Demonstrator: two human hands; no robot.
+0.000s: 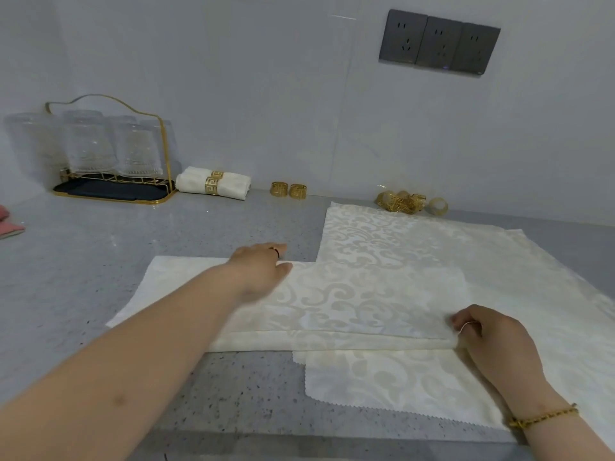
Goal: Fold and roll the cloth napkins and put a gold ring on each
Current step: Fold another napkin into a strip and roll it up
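A cream damask cloth napkin (359, 304) lies folded into a band on the grey speckled counter (100, 261), across a flat napkin stack (499, 261). The left hand (263, 271) rests spread on its far edge; the right hand (482, 331) pinches its right end.

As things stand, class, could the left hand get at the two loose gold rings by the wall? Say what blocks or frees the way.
Probably yes. The left hand lies flat on the folded napkin, holding nothing, and only bare counter lies between it and the two gold rings.
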